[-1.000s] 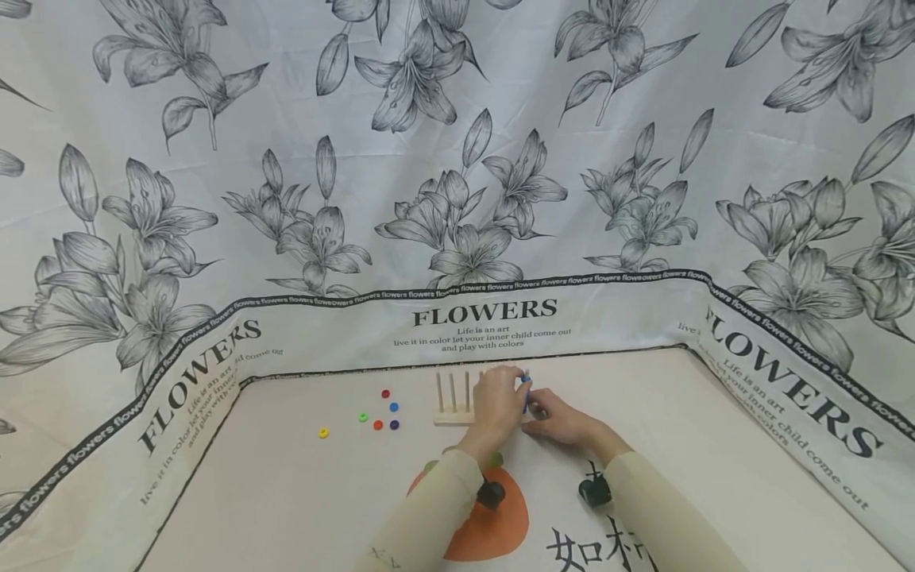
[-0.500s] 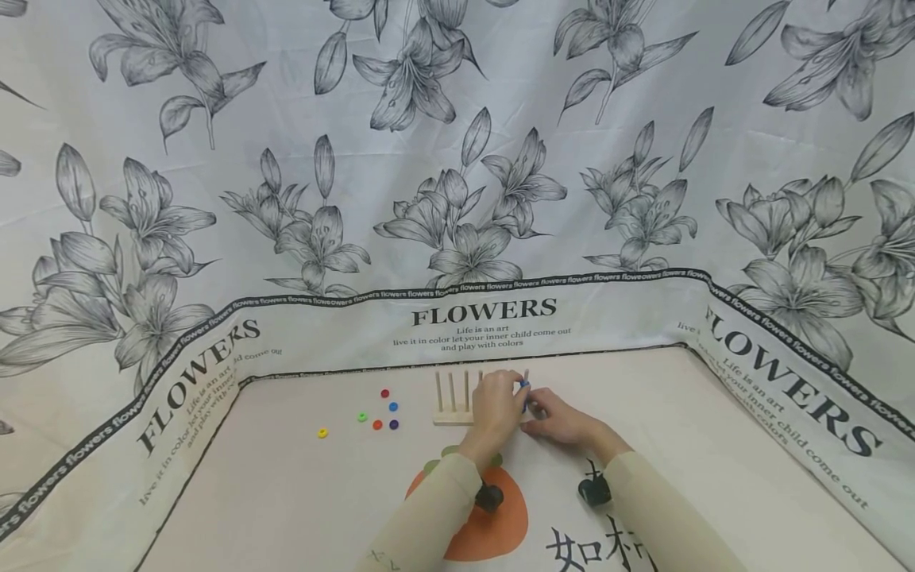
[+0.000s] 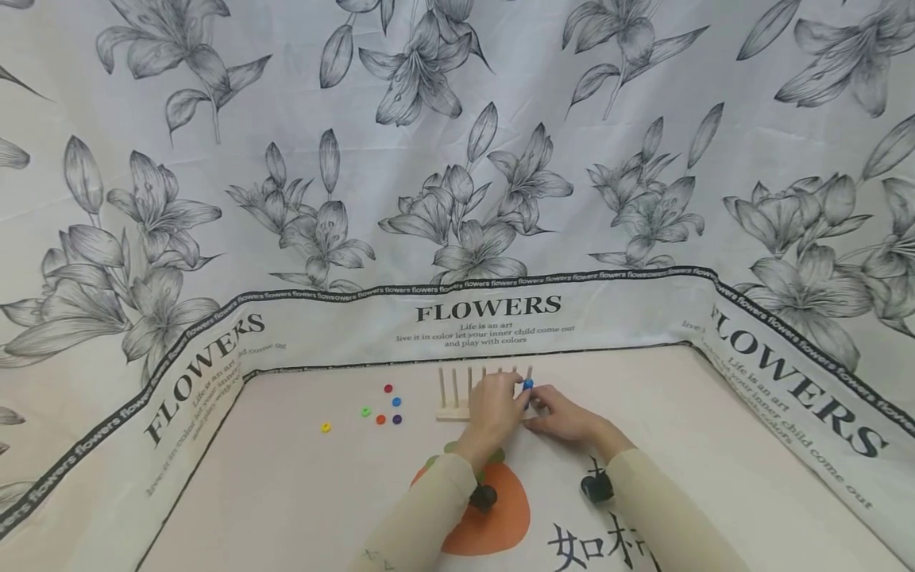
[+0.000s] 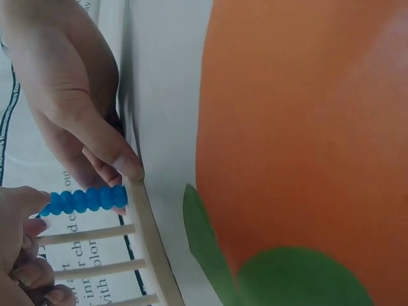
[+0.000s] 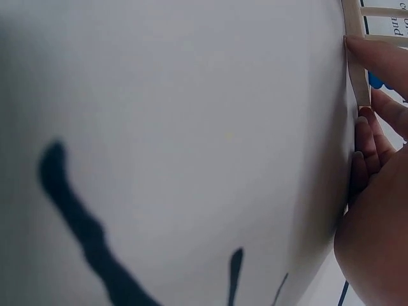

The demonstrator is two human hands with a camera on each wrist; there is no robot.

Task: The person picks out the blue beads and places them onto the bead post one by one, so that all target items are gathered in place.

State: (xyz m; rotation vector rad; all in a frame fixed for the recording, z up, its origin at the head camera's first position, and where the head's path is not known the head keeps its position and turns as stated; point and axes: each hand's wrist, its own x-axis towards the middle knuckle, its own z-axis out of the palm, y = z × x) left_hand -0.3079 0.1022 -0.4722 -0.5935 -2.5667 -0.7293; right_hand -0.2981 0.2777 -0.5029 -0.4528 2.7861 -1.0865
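A wooden peg rack (image 3: 450, 414) stands on the table, with a row of upright pegs. Blue beads (image 4: 86, 199) are stacked on its rightmost peg, down to the base. My left hand (image 3: 493, 405) reaches across the front of the rack, and its thumb and fingertips pinch the top end of that blue stack. The palm hides the middle pegs in the head view. My right hand (image 3: 572, 417) grips the right end of the rack, the thumb on the front of the base (image 5: 358, 76) and the other fingers around the end.
Loose beads lie left of the rack: red (image 3: 388, 388), blue (image 3: 396, 402), green (image 3: 366, 412), orange-red (image 3: 381, 419), dark purple (image 3: 397, 419) and yellow (image 3: 326, 427). A flower-printed cloth (image 3: 493, 318) rises behind the table. The tablecloth bears a printed orange fruit (image 3: 500, 516) and black characters.
My left fingertips have come slightly lower on the rightmost peg, baring its tip, and the upper blue bead now shows plainly. The right hand keeps its place at the rack's end.
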